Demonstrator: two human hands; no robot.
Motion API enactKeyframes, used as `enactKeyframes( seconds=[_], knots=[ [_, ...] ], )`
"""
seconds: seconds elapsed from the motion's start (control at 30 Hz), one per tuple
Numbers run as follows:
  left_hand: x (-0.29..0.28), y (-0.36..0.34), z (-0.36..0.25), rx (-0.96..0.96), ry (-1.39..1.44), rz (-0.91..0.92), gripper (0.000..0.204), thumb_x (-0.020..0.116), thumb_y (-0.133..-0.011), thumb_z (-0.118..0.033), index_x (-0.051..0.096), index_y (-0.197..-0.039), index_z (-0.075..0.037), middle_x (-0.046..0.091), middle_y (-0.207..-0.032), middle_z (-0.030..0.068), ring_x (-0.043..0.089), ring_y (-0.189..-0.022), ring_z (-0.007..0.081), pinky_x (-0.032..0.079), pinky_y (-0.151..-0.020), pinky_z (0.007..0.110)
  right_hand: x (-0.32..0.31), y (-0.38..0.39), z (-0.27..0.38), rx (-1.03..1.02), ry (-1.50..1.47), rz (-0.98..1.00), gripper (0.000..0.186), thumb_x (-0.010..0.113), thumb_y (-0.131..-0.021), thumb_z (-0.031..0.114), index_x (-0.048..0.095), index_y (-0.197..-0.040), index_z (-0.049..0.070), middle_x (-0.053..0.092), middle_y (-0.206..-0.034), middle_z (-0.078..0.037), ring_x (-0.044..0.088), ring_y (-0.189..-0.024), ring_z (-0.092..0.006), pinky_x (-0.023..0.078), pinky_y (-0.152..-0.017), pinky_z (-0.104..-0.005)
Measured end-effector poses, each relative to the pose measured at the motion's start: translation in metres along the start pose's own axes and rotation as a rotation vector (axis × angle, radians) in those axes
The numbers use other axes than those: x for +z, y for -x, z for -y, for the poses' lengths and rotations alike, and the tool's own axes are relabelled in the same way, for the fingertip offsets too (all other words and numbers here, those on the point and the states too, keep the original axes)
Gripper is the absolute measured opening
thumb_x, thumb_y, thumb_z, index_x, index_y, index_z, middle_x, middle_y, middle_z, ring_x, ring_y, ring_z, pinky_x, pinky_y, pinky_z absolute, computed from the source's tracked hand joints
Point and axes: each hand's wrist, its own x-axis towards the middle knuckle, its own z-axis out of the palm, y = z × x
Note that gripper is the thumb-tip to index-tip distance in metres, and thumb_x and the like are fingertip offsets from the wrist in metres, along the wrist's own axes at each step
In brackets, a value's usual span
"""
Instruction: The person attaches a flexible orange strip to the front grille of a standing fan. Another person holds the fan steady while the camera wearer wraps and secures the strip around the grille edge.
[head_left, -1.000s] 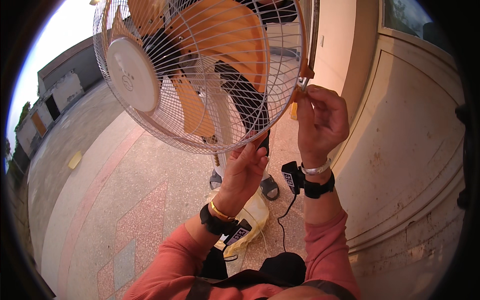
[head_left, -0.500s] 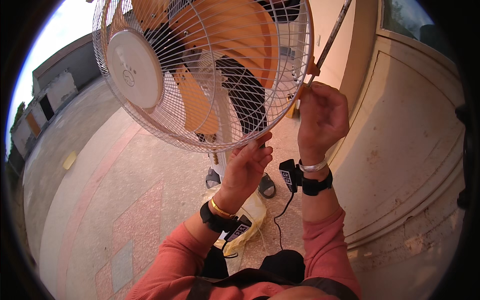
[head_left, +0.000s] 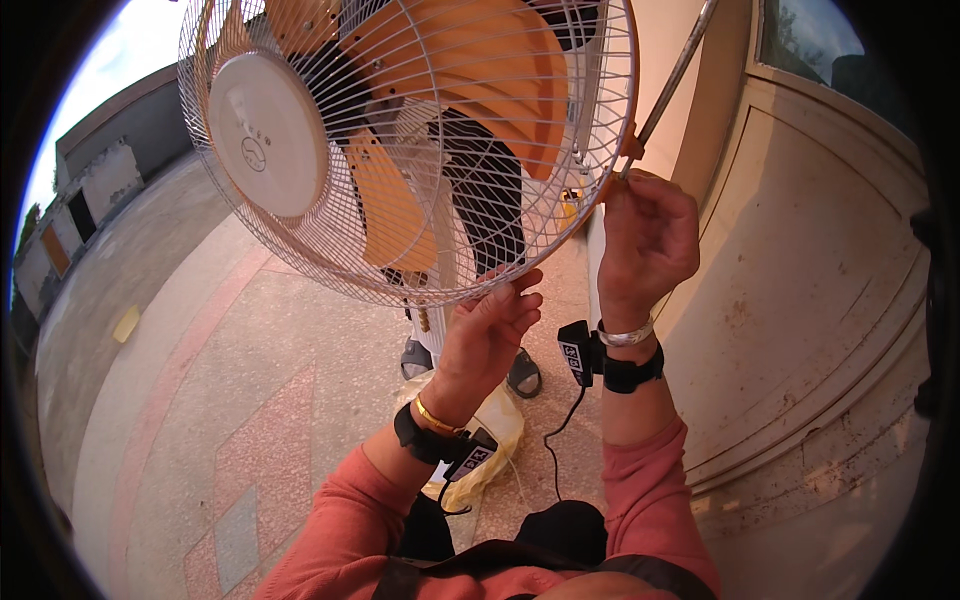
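head | right hand [head_left: 645, 240] hides screwdriver [head_left: 672, 85] tip – left hand [head_left: 485, 340] under fan guard [head_left: 420, 260]

A small black tag [head_left: 574, 352] with a light label hangs on the right wrist, below the right hand's fingers [head_left: 640, 200]. Another black tag [head_left: 470, 458] with a light label sits under the left wrist, well below the left hand's fingers [head_left: 515, 300]. A yellowish plastic bag [head_left: 495, 430] lies on the ground beneath them.
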Motion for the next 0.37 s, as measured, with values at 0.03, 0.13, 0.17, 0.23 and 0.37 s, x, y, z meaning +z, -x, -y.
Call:
enactKeyframes(
  seconds=[0.03,0.13,0.17,0.23,0.37],
  knots=[
    [-0.0001,0.0002,0.0002,0.002,0.003,0.016,0.024,0.057,-0.092,-0.011,0.057,-0.116,-0.006,0.061,-0.117,0.0145,0.065,-0.096,0.0196,0.053,-0.083,0.030,-0.0009,0.0005,0.0001,-0.003,0.013,0.002,0.023,0.061,-0.077,-0.016,0.057,-0.097,-0.007,0.062,-0.096,-0.014,0.065,-0.085,-0.0191,0.055,-0.077,-0.0284],
    [-0.0002,0.0005,-0.0001,-0.015,-0.026,-0.015,0.024,0.057,-0.092,-0.011,0.057,-0.115,-0.007,0.061,-0.117,0.0147,0.065,-0.097,0.0199,0.053,-0.083,0.030,-0.0015,-0.0018,-0.0023,-0.008,-0.023,-0.014,0.023,0.062,-0.077,-0.016,0.057,-0.097,-0.006,0.062,-0.096,-0.014,0.066,-0.085,-0.0189,0.055,-0.077,-0.0284],
    [-0.0004,-0.0001,-0.0002,-0.015,-0.024,-0.008,0.024,0.056,-0.092,-0.011,0.056,-0.116,-0.007,0.061,-0.118,0.0147,0.065,-0.097,0.0200,0.053,-0.083,0.030,-0.0012,-0.0022,-0.0027,-0.005,-0.030,-0.008,0.023,0.062,-0.077,-0.016,0.057,-0.097,-0.006,0.062,-0.096,-0.014,0.066,-0.085,-0.0190,0.055,-0.077,-0.0284],
    [-0.0015,-0.0014,0.0001,-0.007,-0.018,0.002,0.024,0.056,-0.093,-0.011,0.056,-0.116,-0.006,0.061,-0.118,0.0148,0.065,-0.098,0.0202,0.053,-0.083,0.030,-0.0006,-0.0022,-0.0031,-0.005,-0.045,0.003,0.023,0.063,-0.077,-0.016,0.057,-0.097,-0.006,0.062,-0.097,-0.014,0.066,-0.085,-0.0192,0.055,-0.078,-0.0284],
    [-0.0077,-0.0007,-0.0003,-0.009,-0.044,-0.018,0.026,0.057,-0.092,-0.011,0.055,-0.118,-0.007,0.060,-0.120,0.0151,0.064,-0.099,0.0205,0.054,-0.084,0.030,-0.0017,0.0030,-0.0031,0.020,0.004,0.002,0.025,0.063,-0.076,-0.016,0.057,-0.098,-0.005,0.062,-0.099,-0.016,0.066,-0.087,-0.0208,0.055,-0.079,-0.0287]
  ],
)
